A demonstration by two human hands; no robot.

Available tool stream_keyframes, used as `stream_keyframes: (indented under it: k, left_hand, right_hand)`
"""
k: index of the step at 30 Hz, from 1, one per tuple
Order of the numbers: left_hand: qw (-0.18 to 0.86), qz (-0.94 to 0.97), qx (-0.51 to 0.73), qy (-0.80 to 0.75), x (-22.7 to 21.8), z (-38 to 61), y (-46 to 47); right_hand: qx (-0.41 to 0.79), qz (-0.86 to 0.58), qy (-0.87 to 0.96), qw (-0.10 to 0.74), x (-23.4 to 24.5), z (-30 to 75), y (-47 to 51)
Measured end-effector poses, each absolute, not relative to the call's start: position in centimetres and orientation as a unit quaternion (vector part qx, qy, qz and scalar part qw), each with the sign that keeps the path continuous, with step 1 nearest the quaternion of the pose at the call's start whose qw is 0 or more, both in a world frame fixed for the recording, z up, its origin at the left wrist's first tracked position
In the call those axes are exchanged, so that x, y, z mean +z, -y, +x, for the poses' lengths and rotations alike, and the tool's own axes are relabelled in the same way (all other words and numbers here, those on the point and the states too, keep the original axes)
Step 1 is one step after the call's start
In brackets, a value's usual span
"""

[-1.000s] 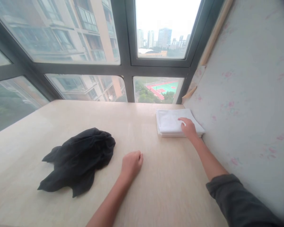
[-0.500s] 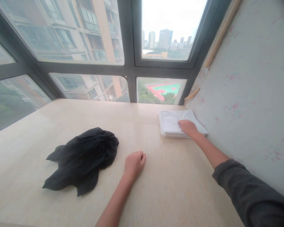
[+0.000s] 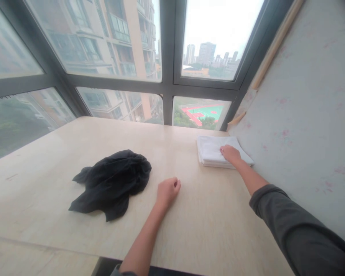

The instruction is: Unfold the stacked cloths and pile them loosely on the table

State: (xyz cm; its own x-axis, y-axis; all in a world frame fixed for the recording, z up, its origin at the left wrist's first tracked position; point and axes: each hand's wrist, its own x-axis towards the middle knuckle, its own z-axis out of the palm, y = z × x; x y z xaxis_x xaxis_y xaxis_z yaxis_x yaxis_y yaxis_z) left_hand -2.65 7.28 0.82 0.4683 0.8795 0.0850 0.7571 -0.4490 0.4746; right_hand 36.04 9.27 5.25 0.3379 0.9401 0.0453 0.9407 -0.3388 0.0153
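Observation:
My right hand (image 3: 231,155) rests flat on top of a folded white cloth stack (image 3: 212,150) at the far right of the pale wooden table (image 3: 60,138), next to the wall; its fingers lie stretched on the cloth. My left hand (image 3: 167,190) sits on the table in a loose fist with nothing in it, a short way right of a crumpled black garment (image 3: 115,184) lying in a heap.
Large windows with dark frames (image 3: 168,86) run along the table's far and left sides. A pale wall with faint pink marks (image 3: 304,115) borders the right side. The table's near edge (image 3: 97,256) shows at the bottom.
The view has pulled back and shifted, bringing the table's near edge into sight. My right hand stays on the white stack, my left fist stays on the table.

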Motion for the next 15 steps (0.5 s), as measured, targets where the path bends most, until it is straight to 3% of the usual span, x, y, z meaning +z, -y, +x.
stream_keyframes:
  k: [10, 15]
  left_hand:
    - [0.206, 0.821, 0.181, -0.502, 0.8, -2.7, -7.5]
    - [0.216, 0.816, 0.191, -0.502, 0.8, -2.8, -7.6]
  right_hand:
    - [-0.043, -0.847, 0.525, 0.073, 8.1, 35.5, -8.9]
    - [-0.041, -0.839, 0.522, 0.149, 12.5, 36.0, -7.6]
